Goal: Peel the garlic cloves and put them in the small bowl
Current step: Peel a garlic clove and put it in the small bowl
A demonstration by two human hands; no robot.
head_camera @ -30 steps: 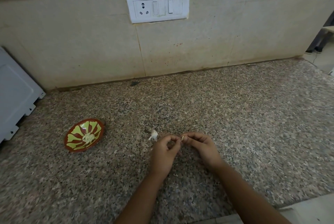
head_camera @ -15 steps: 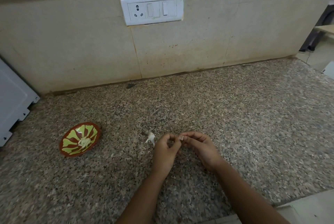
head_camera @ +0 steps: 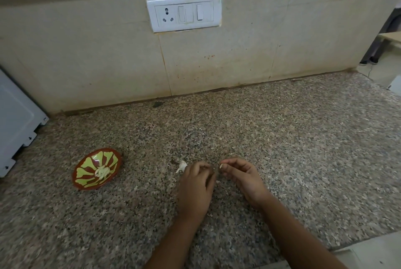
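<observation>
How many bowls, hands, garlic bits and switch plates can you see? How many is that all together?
Bowl: 1
Hands: 2, the left hand and the right hand
Garlic bits outside the bowl: 2, a loose garlic bit and a pinched garlic bit in the right hand
Switch plate: 1
Total: 6

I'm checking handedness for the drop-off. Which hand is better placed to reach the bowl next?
Left, probably. The left hand lies between the bowl and the right hand, so the right would have to cross it. The right's fingers pinch a white bit; what the left holds is hidden.
</observation>
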